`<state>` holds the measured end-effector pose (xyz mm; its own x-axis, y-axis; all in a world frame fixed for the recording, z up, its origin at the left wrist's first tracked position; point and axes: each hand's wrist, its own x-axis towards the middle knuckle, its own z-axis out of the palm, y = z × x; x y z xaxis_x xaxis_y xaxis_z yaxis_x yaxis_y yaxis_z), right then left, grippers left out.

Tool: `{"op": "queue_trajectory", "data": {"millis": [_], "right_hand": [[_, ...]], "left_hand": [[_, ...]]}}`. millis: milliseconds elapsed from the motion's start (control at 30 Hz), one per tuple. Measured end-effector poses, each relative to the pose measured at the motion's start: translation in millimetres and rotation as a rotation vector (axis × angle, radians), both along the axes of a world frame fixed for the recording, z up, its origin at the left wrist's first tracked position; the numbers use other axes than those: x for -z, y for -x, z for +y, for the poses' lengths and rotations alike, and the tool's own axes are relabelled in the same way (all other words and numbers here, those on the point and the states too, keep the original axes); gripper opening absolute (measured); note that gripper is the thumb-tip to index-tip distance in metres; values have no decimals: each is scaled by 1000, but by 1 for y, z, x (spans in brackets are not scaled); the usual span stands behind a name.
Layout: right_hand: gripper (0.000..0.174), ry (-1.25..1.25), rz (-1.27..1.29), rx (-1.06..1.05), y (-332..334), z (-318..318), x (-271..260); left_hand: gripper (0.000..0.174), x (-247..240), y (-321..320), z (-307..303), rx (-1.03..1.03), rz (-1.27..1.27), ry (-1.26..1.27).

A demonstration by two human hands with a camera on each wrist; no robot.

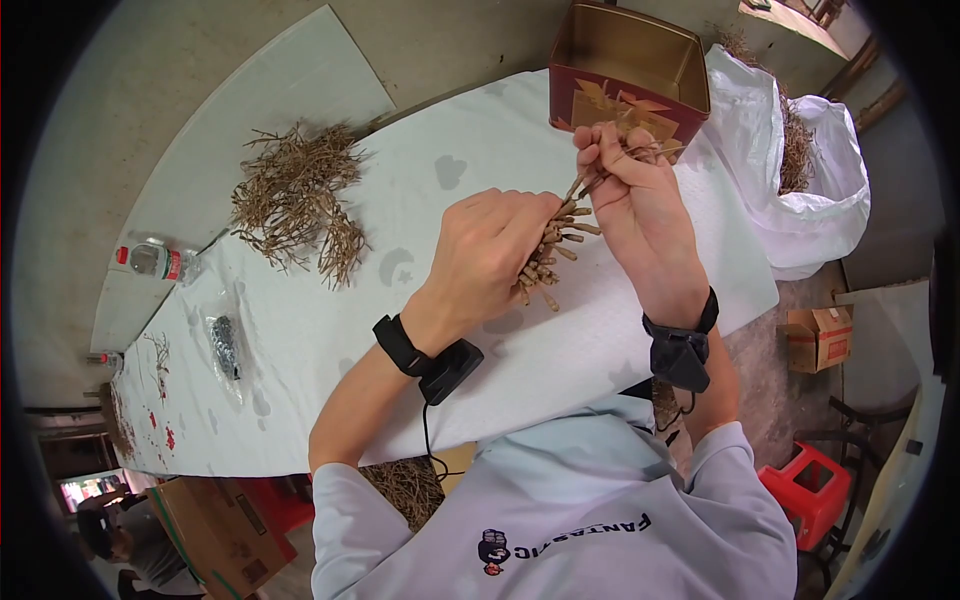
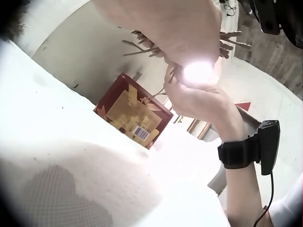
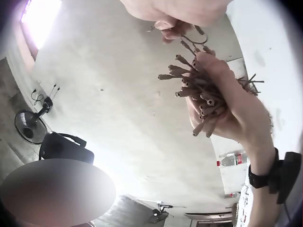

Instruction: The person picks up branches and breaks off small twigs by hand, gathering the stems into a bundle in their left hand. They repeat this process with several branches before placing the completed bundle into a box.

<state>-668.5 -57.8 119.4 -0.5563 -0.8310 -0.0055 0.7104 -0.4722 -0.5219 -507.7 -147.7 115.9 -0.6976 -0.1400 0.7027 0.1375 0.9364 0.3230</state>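
Note:
My left hand [image 1: 490, 250] grips a bundle of thin brown dried twigs [image 1: 548, 258] over the table; their thick knobby ends fan out past the thumb. In the right wrist view, the bundle [image 3: 203, 101] shows its blunt hollow-looking ends. Close beside it, my right hand [image 1: 645, 200] is raised with curled fingers and pinches a few thin twigs [image 1: 655, 150], with a stem reaching down toward the bundle. The left wrist view has the right hand [image 2: 201, 101] against the left, twig tips sticking out on both sides.
A loose heap of dried twigs [image 1: 300, 205] lies on the white-covered table [image 1: 420, 210]. Behind the right hand stands a red tin box [image 1: 620, 95]. White sack [image 1: 820, 215] with twigs at right. Bottle [image 1: 155, 260] and plastic bag [image 1: 225, 345] at left; red stool [image 1: 805, 485] on the floor.

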Motion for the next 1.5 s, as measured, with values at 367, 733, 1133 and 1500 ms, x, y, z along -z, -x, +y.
{"op": "queue_trajectory", "data": {"millis": [367,733,1133,1500], "right_hand": [[16,202,34,127,7,7,-28],[10,65,406,594,112,47,-33],[25,-186,609,76,29,12,12],[23,-211,303,-17,-10,-8,29]], "left_hand": [[34,-31,15,-1,66,154,137],[15,0,-46,21,-7,-237,-567],[21,17,-6,3,46,-52,-1295],[21,36,6,11,-16,-39,-1562]]}}
